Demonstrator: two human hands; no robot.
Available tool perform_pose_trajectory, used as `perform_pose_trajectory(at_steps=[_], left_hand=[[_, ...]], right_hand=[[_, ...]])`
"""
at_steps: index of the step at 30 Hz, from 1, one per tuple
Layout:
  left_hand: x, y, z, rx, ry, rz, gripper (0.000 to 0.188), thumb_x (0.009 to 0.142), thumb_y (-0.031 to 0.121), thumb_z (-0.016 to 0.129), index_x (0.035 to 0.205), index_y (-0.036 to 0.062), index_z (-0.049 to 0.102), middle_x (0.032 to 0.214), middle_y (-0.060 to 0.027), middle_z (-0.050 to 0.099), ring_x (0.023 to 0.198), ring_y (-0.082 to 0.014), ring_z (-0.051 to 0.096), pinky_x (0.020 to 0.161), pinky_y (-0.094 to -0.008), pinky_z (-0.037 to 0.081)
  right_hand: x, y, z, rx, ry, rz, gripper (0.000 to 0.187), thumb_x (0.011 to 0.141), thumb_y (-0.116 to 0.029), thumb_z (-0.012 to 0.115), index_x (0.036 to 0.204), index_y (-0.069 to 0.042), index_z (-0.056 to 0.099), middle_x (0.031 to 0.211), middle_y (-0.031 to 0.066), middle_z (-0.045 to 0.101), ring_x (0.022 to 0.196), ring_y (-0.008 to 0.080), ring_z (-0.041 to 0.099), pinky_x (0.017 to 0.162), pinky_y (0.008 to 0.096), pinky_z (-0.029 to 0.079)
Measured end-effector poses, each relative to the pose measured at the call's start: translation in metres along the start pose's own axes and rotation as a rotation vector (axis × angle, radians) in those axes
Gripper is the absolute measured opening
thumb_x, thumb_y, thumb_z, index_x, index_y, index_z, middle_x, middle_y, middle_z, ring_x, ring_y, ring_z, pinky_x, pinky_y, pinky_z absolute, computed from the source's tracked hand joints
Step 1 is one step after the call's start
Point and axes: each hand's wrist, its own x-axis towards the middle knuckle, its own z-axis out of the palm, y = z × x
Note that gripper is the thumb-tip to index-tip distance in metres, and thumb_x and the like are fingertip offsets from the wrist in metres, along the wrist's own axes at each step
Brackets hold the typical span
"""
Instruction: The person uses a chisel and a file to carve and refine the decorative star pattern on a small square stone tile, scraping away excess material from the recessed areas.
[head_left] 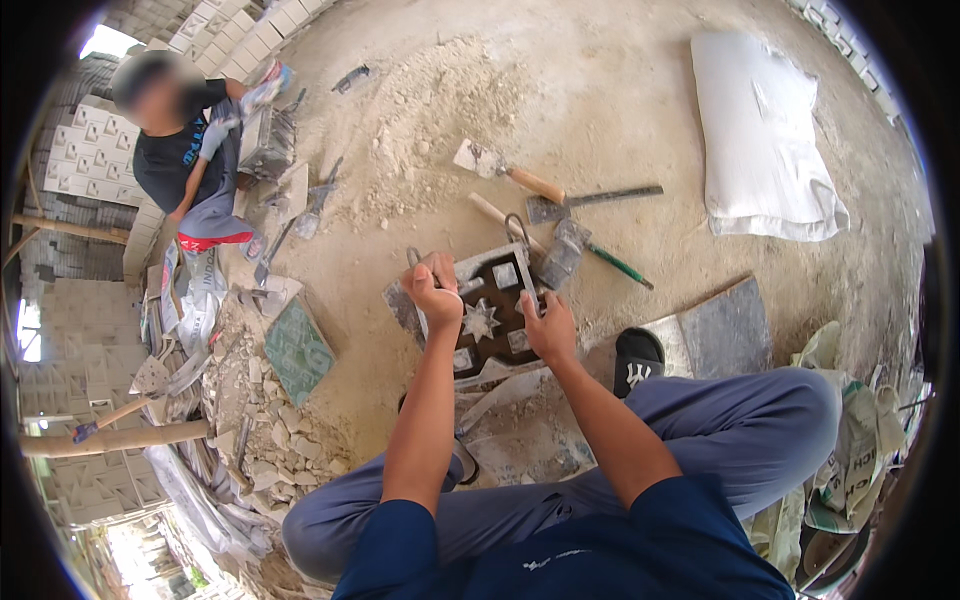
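Note:
A square metal mould (484, 376) lies on the ground before my crossed legs. Inside its dark cavity sit a pale eight-pointed star (481, 320) and small square blocks near the corners. At the mould's upper left corner my left hand (433, 285) is closed in a fist, beside a metal loop (413, 257); what its fingers hold is hidden. My right hand (550, 328) grips the right rim, thumb on top. Another metal loop (517, 230) rises at the far right corner. Just beyond it rests a heavy hammer (565, 252) with a wooden handle.
A trowel (482, 159), a dark flat-bladed tool (615, 197) and a green rod (622, 267) lie beyond the mould. To the right are a white sack (760, 135) and a dark board (727, 325). Rubble (285, 440) and a green tile (299, 352) lie left; a co-worker (190, 150) sits far left.

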Motion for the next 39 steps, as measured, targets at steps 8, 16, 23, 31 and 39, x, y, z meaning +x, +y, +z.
perform_pose_trajectory(at_steps=[8, 16, 23, 31, 39], left_hand=[[0.003, 0.002, 0.012, -0.024, -0.028, -0.038, 0.065, 0.097, 0.057, 0.041, 0.051, 0.011, 0.031, 0.046, -0.0022, 0.031, 0.04, -0.0144, 0.029, 0.039, -0.0297, 0.023], [-0.004, 0.049, 0.036, -0.063, -0.08, 0.044, 0.072, 0.098, 0.063, 0.044, 0.054, 0.008, 0.029, 0.048, -0.0014, 0.031, 0.042, -0.0112, 0.027, 0.042, -0.0282, 0.018], [-0.011, 0.072, 0.068, -0.054, -0.049, 0.002, 0.072, 0.097, 0.065, 0.041, 0.055, 0.0082, 0.032, 0.049, -0.002, 0.031, 0.041, -0.0127, 0.025, 0.042, -0.0285, 0.02], [-0.025, 0.039, 0.071, -0.04, -0.016, 0.046, 0.073, 0.101, 0.062, 0.041, 0.055, 0.0062, 0.031, 0.049, -0.0016, 0.031, 0.042, -0.0119, 0.031, 0.043, -0.0299, 0.02], [-0.018, 0.026, 0.068, 0.011, -0.043, -0.059, 0.057, 0.1, 0.039, 0.041, 0.054, 0.0061, 0.035, 0.049, -0.0051, 0.038, 0.045, -0.0152, 0.036, 0.045, -0.0308, 0.024]], right_hand=[[0.004, -0.01, -0.004, 0.021, -0.016, -0.025, 0.059, 0.096, -0.055, 0.055, 0.108, 0.002, 0.063, 0.108, 0.0263, 0.064, 0.101, 0.0473, 0.061, 0.086, 0.0519, 0.049], [0.001, -0.012, -0.007, 0.024, -0.101, 0.043, 0.056, 0.097, -0.053, 0.054, 0.107, 0.001, 0.064, 0.109, 0.0246, 0.063, 0.1, 0.0454, 0.061, 0.085, 0.0508, 0.049], [0.006, -0.001, -0.006, 0.132, -0.094, 0.048, 0.062, 0.105, -0.054, 0.032, 0.109, -0.001, 0.064, 0.112, 0.0258, 0.062, 0.106, 0.0469, 0.058, 0.092, 0.0515, 0.046], [0.005, 0.0, -0.004, 0.156, -0.115, 0.062, 0.064, 0.106, -0.054, 0.028, 0.11, -0.001, 0.063, 0.113, 0.0272, 0.062, 0.107, 0.048, 0.057, 0.093, 0.0521, 0.045], [0.003, 0.005, -0.001, 0.172, -0.087, 0.062, 0.062, 0.106, -0.053, 0.03, 0.107, -0.002, 0.065, 0.113, 0.0271, 0.062, 0.108, 0.0481, 0.058, 0.092, 0.0523, 0.045]])
